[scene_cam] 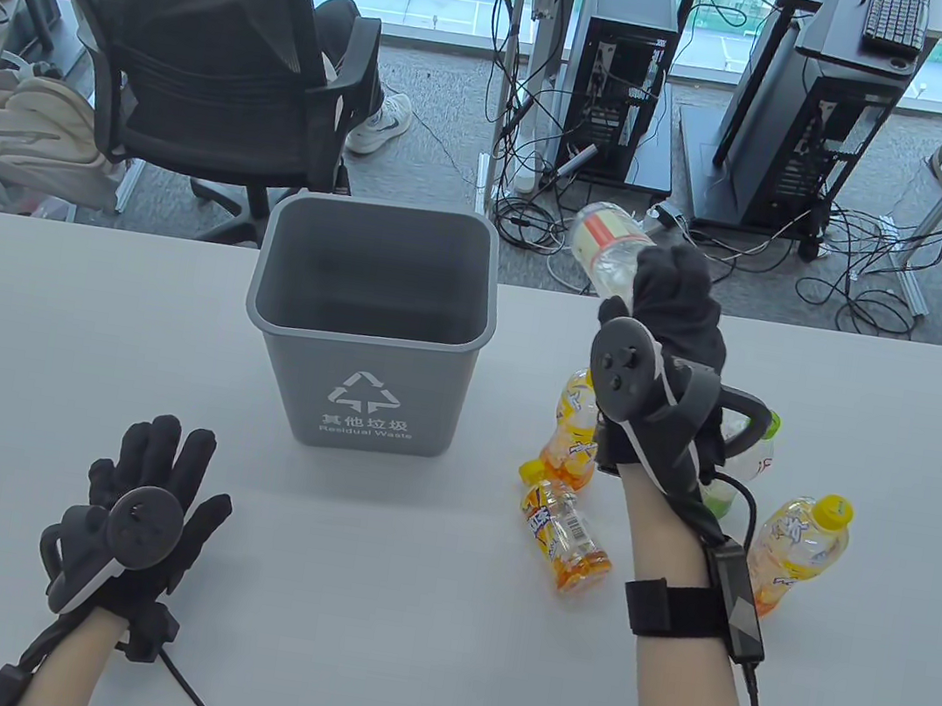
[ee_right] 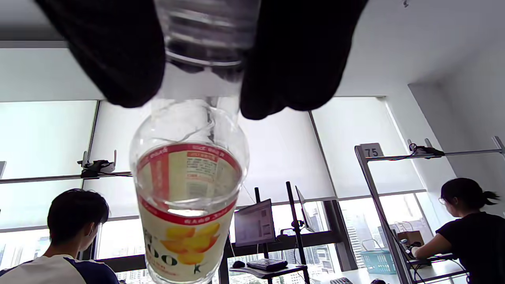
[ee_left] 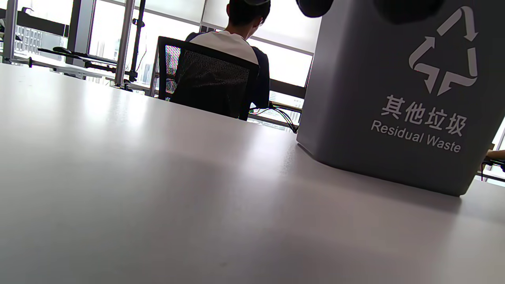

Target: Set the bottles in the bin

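A grey bin (scene_cam: 368, 329) marked "Residual Waste" stands open at the table's middle; it also shows in the left wrist view (ee_left: 398, 98). My right hand (scene_cam: 672, 312) grips a clear bottle (scene_cam: 606, 245) with a red and white label, raised above the table to the right of the bin's rim; the bottle (ee_right: 189, 189) fills the right wrist view between my fingers (ee_right: 300, 55). Three orange drink bottles are on the table: one upright (scene_cam: 574, 430), one lying (scene_cam: 564, 531), one tilted at the right (scene_cam: 801, 544). My left hand (scene_cam: 151, 482) rests flat on the table, holding nothing.
A green-capped bottle (scene_cam: 751, 461) stands partly hidden behind my right wrist. A black office chair (scene_cam: 204, 65) with a seated person is behind the table's far edge. Computer towers and cables are on the floor beyond.
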